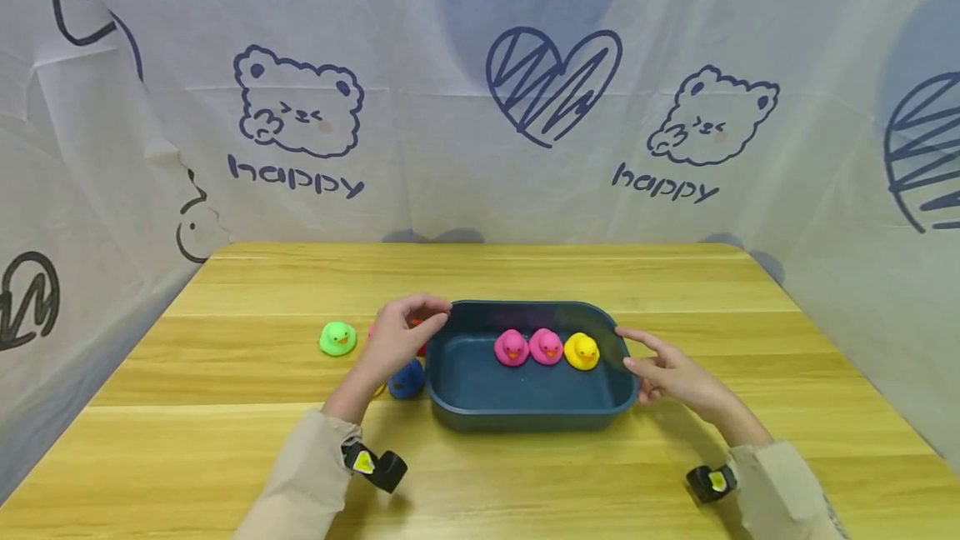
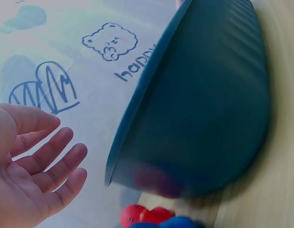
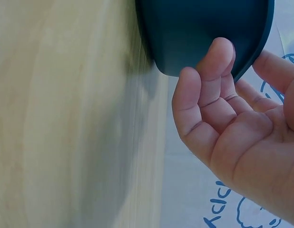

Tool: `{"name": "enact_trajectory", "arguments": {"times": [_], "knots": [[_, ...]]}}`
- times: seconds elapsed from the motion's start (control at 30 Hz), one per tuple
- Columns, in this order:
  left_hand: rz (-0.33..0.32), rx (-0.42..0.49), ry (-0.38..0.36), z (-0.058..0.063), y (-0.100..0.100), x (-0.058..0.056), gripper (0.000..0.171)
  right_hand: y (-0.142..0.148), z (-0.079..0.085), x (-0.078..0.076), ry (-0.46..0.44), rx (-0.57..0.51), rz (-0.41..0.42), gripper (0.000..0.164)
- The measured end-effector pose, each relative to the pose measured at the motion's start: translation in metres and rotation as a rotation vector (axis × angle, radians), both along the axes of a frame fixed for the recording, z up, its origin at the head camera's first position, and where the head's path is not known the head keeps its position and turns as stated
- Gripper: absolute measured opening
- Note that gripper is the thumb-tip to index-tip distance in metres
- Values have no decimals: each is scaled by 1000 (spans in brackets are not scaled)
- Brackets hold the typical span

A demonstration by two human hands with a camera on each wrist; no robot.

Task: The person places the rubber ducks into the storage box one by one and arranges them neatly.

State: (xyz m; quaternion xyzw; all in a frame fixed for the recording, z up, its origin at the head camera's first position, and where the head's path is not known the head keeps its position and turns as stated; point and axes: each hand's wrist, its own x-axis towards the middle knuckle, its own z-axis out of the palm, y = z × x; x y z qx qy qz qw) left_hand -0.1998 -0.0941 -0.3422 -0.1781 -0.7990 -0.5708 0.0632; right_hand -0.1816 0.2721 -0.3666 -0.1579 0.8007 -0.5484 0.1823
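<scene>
A dark teal plastic basin (image 1: pixel 525 422) sits on the table with two pink rubber ducks (image 1: pixel 512 349) and a yellow rubber duck (image 1: pixel 582 352) inside. At its left end is my left hand (image 1: pixel 401 336), fingers loosely bent with fingertips close to the rim. In the left wrist view that hand (image 2: pixel 37 166) shows a gap between its fingers and the basin (image 2: pixel 199 104). My right hand (image 1: pixel 678 377) is at the right end, fingertips right at the rim and outer wall. Loosely bent fingers of the right hand (image 3: pixel 237 118) overlap the basin's wall in the right wrist view.
Left of the basin lie a green duck (image 1: pixel 338 339) and a blue duck (image 1: pixel 407 380). A red duck (image 2: pixel 137 214) is close to the basin's end, with pink and yellow bits partly hidden by my left hand. A printed cloth (image 1: pixel 450 148) hangs behind the wooden table (image 1: pixel 187 440).
</scene>
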Motion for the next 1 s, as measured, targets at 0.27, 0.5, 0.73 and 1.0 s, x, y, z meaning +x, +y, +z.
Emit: {"name": "enact_trajectory", "arguments": {"times": [0.27, 0.5, 0.73, 1.0], "knots": [[62, 23, 17, -6, -21, 4, 16, 2, -2, 1, -3, -13, 9, 60], [112, 21, 1, -13, -38, 8, 19, 2, -2, 0, -6, -10, 2, 60], [161, -11, 14, -19, -56, 13, 20, 1, -1, -1, -9, -8, 2, 60], [185, -36, 2, -24, -77, 22, 23, 1, -1, 0, -12, -10, 6, 60]]}}
